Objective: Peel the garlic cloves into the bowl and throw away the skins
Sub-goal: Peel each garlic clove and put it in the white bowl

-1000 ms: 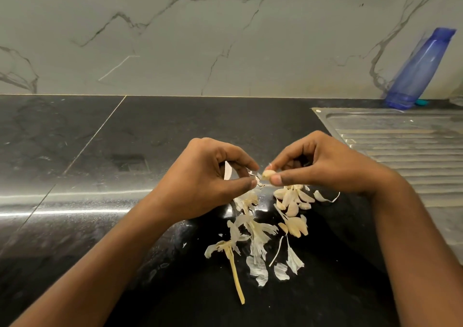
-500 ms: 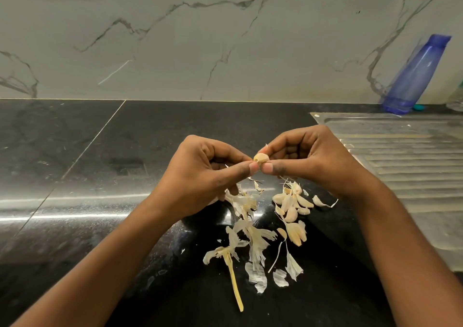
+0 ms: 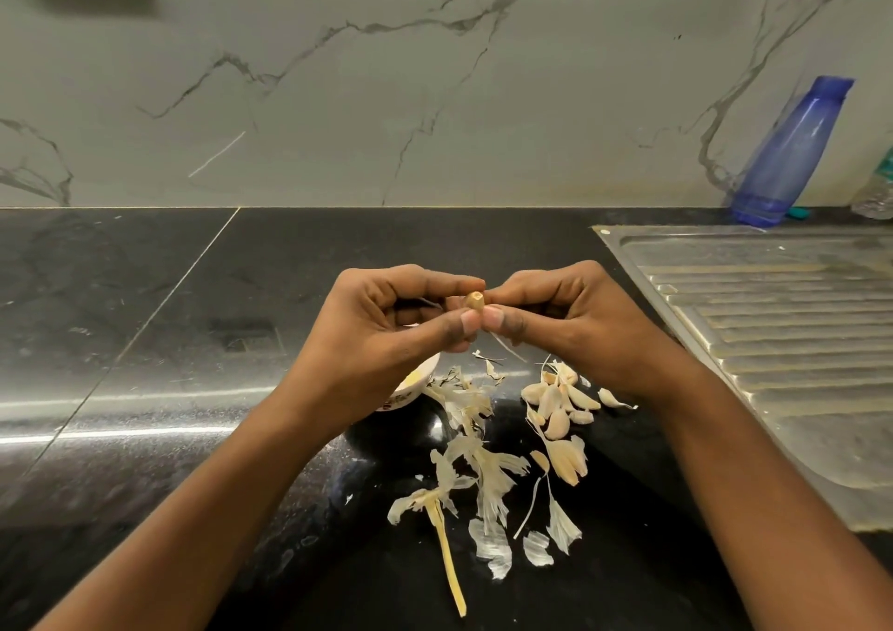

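A small garlic clove [image 3: 474,301] is pinched between the fingertips of my left hand [image 3: 391,335] and my right hand [image 3: 575,326], held above the black counter. A thin strip of skin hangs below the fingers. Under my left hand a small white bowl [image 3: 410,389] shows only part of its rim. Several unpeeled cloves [image 3: 560,401] lie in a heap beneath my right hand. Loose papery skins [image 3: 476,466] and a dry garlic stem [image 3: 447,558] are scattered nearer to me.
The black stone counter [image 3: 145,340] stretches to the left. A steel sink drainboard [image 3: 773,340] lies at the right. A blue plastic bottle [image 3: 787,152] leans against the marble wall at the back right.
Both hands have lifted the clove higher off the counter and drawn closer together. The bowl's rim now shows under my left hand.
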